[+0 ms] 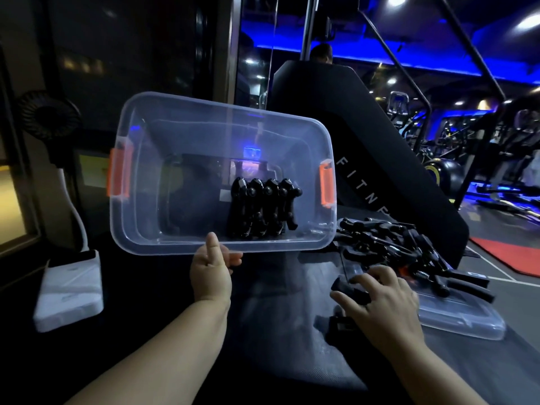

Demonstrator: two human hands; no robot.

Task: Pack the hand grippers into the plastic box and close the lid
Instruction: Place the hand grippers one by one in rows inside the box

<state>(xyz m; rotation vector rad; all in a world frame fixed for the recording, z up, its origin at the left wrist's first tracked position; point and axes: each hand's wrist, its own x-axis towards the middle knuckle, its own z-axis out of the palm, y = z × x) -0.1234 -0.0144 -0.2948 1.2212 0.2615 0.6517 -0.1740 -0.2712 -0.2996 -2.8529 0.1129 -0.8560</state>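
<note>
One plastic box (146,171), one lid (455,317), four hand grippers (261,211) inside, two orange latches (119,172).

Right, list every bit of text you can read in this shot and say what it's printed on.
"FITNE": white letters running down the sloped black machine panel behind the plastic box; the rest of the word is cut off by the pile of hand grippers.
Yellowish sign left of the box: too blurred to read.
White power bank: faint marks, unreadable.
Nothing else carries readable text.
</note>
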